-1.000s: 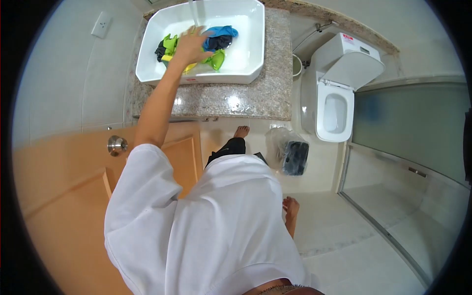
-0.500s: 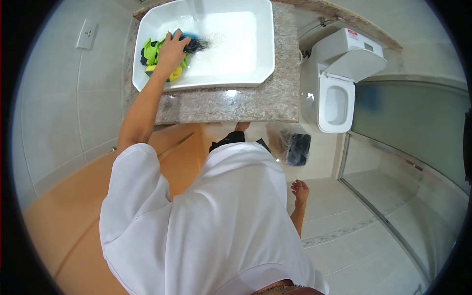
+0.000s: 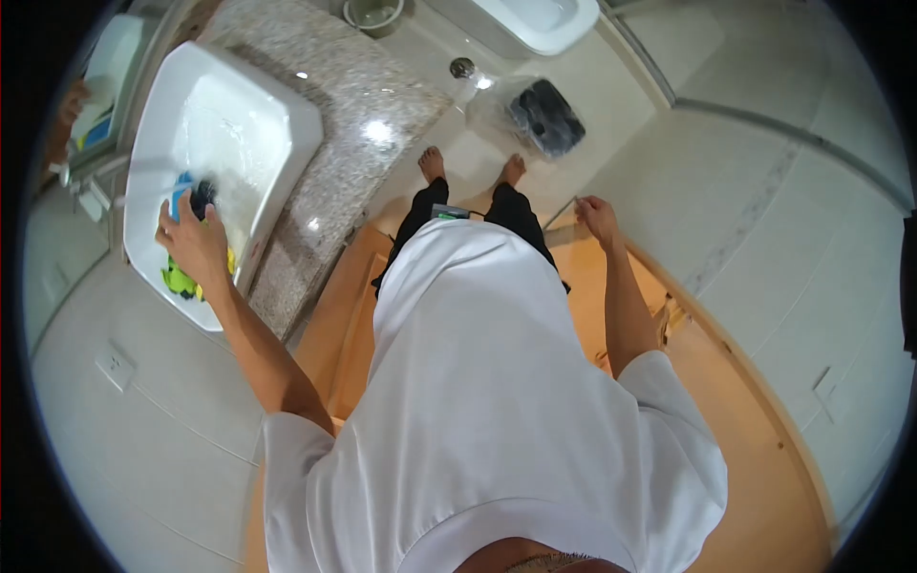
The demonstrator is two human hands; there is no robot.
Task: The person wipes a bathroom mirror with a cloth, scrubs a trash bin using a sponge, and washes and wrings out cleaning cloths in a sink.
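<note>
My left hand (image 3: 194,244) reaches into the white sink (image 3: 304,122) with its fingers spread. It is over a bunch of wet cloths: a green and yellow cloth (image 3: 179,279) lies beneath and beside it. Just beyond the fingertips are a dark cloth (image 3: 202,196) and a blue item (image 3: 181,194) whose kind I cannot make out. Shallow water shows in the basin. Away from the sink, my right hand (image 3: 599,220) hangs at my side near the wooden door, fingers loosely bent and nothing visible in them.
A granite counter (image 3: 353,105) carries the sink, with a faucet (image 3: 91,181) and mirror at its far side. On the floor are a plastic-wrapped dark item (image 3: 547,116) and a drain (image 3: 461,67). A bin (image 3: 373,14) and the toilet (image 3: 549,24) stand beyond. A wooden door (image 3: 726,420) is behind my right.
The view has swung round, so the sink now lies at the left. My left hand has lifted slightly off the cloths, its fingers spreading. More of my right arm shows.
</note>
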